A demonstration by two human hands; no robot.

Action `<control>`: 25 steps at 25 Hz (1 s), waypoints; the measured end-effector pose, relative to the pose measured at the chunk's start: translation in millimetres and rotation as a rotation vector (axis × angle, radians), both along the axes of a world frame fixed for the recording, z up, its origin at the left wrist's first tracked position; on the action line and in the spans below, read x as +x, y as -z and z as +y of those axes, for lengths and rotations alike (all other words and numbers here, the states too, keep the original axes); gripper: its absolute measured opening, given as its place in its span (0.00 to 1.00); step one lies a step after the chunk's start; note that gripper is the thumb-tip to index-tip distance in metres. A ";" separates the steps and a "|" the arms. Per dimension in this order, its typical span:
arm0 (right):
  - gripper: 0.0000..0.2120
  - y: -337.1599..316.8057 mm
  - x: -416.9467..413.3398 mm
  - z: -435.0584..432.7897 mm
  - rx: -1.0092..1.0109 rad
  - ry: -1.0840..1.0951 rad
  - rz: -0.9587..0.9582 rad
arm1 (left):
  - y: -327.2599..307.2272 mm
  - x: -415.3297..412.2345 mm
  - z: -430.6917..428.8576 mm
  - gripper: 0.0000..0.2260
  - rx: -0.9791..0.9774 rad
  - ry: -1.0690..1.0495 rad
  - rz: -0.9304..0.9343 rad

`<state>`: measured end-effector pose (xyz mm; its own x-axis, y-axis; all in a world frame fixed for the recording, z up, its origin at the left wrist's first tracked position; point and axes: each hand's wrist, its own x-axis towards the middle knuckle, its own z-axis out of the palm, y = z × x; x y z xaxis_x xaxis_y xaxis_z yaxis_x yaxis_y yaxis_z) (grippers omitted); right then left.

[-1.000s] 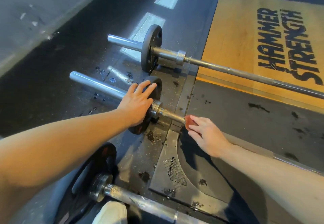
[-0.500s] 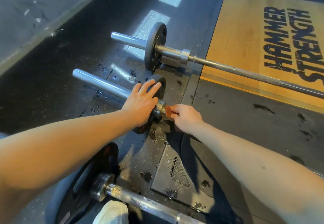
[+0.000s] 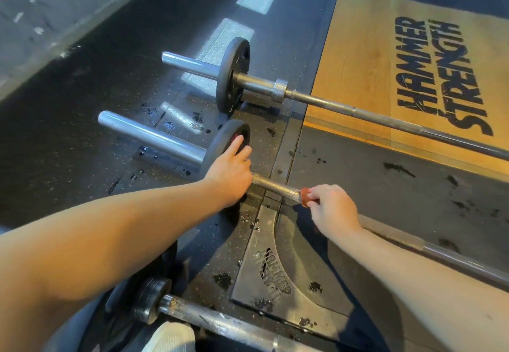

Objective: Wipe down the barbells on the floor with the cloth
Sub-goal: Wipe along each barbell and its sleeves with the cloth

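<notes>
Head view, barbell (image 3: 152, 135) lying upper-left to lower-right, right hand (image 3: 332, 209) pinching cloth (image 3: 305, 197), left hand (image 3: 231, 170) flat on plate (image 3: 224, 138)

Dark speckled rubber floor (image 3: 68, 131), dark blotches (image 3: 398, 168) scattered. Three bars lie roughly parallel: far barbell (image 3: 344, 108), middle barbell (image 3: 154, 136), near barbell (image 3: 220, 321). Wooden platform (image 3: 358, 62) inset right; embossed metal corner plate (image 3: 256, 230) between middle and near bars.

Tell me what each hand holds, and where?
Right hand pinches a bunched reddish cloth against the middle barbell's shaft. Left hand holds nothing; it rests on the weight plate.
</notes>
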<state>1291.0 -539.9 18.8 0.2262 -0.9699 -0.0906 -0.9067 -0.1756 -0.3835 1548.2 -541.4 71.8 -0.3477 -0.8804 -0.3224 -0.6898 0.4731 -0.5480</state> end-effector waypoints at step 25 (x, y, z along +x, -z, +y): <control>0.10 20.6 3.9 5.1 -0.051 -0.042 -0.061 | 48.9 -75.1 2.6 0.34 -0.143 -0.744 0.645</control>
<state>1294.8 -534.8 -1.8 0.2704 -0.9624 -0.0262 -0.8734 -0.2338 -0.4271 1473.2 -538.8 22.9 0.2373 -0.9614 -0.1393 -0.9701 -0.2421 0.0182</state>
